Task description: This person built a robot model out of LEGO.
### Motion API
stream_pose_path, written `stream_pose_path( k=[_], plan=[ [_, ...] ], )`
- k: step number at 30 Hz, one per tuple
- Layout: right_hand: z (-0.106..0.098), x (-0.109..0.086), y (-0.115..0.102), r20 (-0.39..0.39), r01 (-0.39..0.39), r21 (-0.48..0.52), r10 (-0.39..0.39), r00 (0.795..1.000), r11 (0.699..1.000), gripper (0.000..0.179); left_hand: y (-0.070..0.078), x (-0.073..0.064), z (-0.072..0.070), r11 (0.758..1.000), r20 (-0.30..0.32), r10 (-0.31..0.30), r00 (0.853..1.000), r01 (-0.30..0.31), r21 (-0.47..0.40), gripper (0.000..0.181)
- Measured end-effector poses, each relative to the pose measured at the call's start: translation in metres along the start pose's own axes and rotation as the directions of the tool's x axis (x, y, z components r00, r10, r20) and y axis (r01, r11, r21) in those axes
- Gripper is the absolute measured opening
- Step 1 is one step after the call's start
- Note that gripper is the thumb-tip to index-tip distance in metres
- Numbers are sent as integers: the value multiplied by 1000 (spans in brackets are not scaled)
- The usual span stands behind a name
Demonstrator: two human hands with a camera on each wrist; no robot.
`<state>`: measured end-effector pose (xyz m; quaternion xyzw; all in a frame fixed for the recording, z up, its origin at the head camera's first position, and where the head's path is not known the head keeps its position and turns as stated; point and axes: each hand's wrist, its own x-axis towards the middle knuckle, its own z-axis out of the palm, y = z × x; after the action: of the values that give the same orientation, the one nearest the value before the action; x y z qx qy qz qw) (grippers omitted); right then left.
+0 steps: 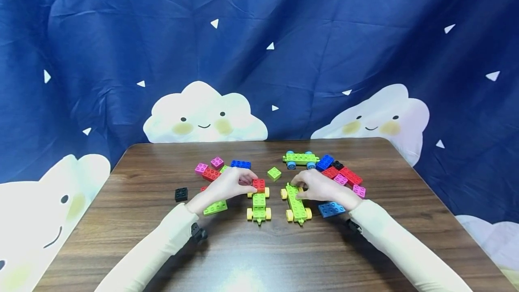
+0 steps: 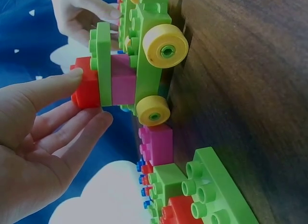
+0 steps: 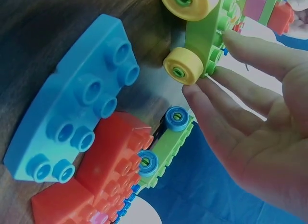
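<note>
My left hand [image 1: 232, 184] pinches a red brick [image 1: 258, 185] between thumb and fingers, at the far end of a small stacked car. Under that brick, the left wrist view shows a green plate [image 2: 104, 65], then a pink brick [image 2: 123, 80], on a green wheeled base [image 2: 150, 74] with yellow wheels. To the right, my right hand [image 1: 318, 186] grips the far end of a second green wheeled base [image 1: 297, 207], also yellow-wheeled and without bricks on top. Its thumb lies along the studded side, the other fingers near a wheel [image 3: 183, 66].
A green wheeled base with blue wheels [image 1: 301, 159] stands at the back. Between the cars and it lies a lime brick [image 1: 274, 173]. Left are a black brick [image 1: 181, 194], a green plate [image 1: 216, 207] and pink bricks [image 1: 201, 168]; right, a blue plate [image 1: 331, 209] and red bricks [image 1: 350, 176].
</note>
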<state>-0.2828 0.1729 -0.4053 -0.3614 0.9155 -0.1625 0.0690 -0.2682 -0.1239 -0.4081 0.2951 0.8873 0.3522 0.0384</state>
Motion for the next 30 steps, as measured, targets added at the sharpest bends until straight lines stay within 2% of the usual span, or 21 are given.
stream_pose_path(
  k=[3, 8, 13, 20, 30],
  plan=[
    [1, 1, 0, 13, -31, -10, 31, 999, 999, 35, -1, 3, 1, 1000, -8, 8, 1000, -8, 13, 30],
    [1, 0, 0, 14, -30, -7, 30, 999, 1000, 35, -1, 9, 2, 999, -20, 35, 999, -34, 25, 29],
    [0, -2, 0, 41, -26, 12, 25, 999, 1000, 35, -1, 12, 2, 1000, -20, 15, 1000, -15, 6, 29],
    [-1, -5, 0, 59, -17, 21, 16, 998, 1000, 35, 1, 19, 1, 999, -23, -45, 999, 44, -8, 29],
    [-2, -8, -2, 73, -26, 30, 24, 997, 999, 37, 1, 30, 4, 999, -26, -45, 999, 46, 21, 29]
  ],
)
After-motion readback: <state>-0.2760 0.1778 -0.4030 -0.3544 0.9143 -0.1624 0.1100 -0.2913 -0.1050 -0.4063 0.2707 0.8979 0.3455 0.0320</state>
